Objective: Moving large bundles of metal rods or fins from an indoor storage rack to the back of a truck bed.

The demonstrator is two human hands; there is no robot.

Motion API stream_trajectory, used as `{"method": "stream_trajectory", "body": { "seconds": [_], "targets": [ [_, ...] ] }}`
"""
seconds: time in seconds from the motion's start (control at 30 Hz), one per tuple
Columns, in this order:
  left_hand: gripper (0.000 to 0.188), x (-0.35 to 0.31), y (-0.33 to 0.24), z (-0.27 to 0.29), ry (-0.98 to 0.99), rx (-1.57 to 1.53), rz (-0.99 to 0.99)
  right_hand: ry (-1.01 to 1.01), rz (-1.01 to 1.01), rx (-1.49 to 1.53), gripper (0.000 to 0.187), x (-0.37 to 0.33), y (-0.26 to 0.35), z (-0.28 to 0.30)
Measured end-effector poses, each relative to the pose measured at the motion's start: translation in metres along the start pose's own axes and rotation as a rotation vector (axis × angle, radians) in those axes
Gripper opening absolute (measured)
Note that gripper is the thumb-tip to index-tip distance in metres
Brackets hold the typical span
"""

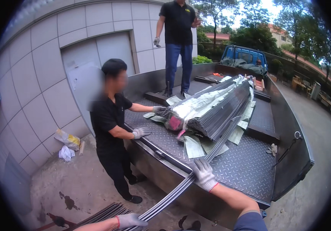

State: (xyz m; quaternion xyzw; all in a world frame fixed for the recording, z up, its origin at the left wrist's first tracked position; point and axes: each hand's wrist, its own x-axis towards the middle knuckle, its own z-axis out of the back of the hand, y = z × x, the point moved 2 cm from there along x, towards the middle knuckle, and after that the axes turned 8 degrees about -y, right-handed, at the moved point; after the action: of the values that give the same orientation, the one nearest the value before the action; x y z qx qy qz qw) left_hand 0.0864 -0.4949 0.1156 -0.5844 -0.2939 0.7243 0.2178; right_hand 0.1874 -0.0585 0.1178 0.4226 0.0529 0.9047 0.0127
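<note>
A few long, thin dark metal bars (169, 198) slant from the truck bed down over its rear edge toward me. My left hand (131, 221), in a white knit glove, is closed around their lower end at the bottom of the view. Farther up, at the bed's edge, my right hand (204, 175), gloved too, grips the same bars from the right side. Their far ends run alongside a big bundle of dark metal bars (217, 129), partly wrapped in pale sheeting (204, 106), lying on the bed.
At the left, a co-worker (113, 111) has one gloved hand at the bundle's end, the other on the bed's edge. Another person (177, 42) stands on the bed. More dark bars (106, 215) lie low at the left. The bed's side wall (288, 131) rises at the right.
</note>
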Motion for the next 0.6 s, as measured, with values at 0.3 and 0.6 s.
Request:
{"method": "stream_trajectory", "body": {
  "seconds": [0.3,0.6],
  "targets": [
    [0.059,-0.086,0.217,-0.016,-0.295,0.222,-0.078,0.732,0.295,0.057,0.027,-0.021,0.050,-0.049],
    [0.043,-0.078,0.385,-0.106,-0.470,0.527,-0.293,1.320,0.452,0.005,0.021,-0.028,0.117,-0.045]
  ]
}}
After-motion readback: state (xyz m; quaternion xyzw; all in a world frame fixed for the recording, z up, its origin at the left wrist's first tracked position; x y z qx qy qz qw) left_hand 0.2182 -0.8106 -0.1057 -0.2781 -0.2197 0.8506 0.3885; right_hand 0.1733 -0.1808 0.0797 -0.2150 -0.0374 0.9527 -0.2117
